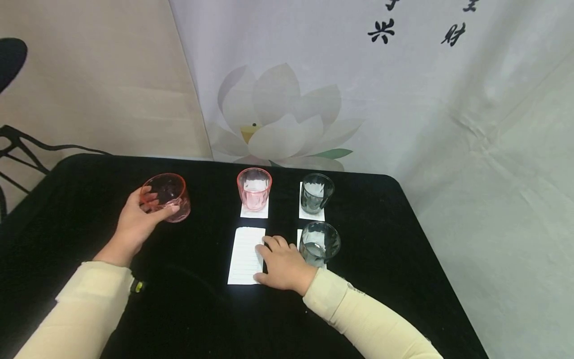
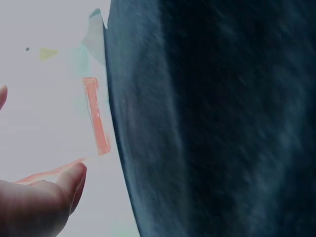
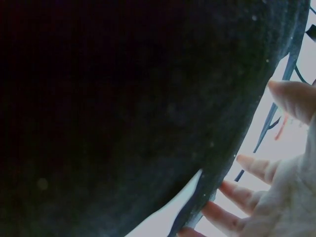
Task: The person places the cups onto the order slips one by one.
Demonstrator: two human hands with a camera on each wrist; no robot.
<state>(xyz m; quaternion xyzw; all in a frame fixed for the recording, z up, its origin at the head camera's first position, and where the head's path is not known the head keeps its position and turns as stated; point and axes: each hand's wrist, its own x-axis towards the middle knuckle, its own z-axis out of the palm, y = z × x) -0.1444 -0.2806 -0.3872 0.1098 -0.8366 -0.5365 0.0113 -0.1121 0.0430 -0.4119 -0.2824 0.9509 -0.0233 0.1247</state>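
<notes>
On the left of the table, my left hand (image 1: 136,222) grips a pink drinking glass (image 1: 183,207), thumb on the near side and fingers around the far side. In the left wrist view its thumb (image 2: 49,202) shows at the lower left. My right hand (image 1: 284,264) rests palm down at the right edge of a lined white sheet of paper (image 1: 245,257). Its spread fingertips (image 3: 249,160) reach the black cloth in the right wrist view. Close beside that hand, a grey glass (image 1: 319,244) stands on another paper, partly behind the hand and sleeve.
Behind the lined sheet, a second pink glass (image 1: 254,192) stands on a white paper (image 1: 254,214). To its right another grey glass (image 1: 316,194) sits on its own paper (image 1: 311,216). Black cloth (image 1: 193,319) covers the table, with a printed curtain (image 1: 403,114) behind.
</notes>
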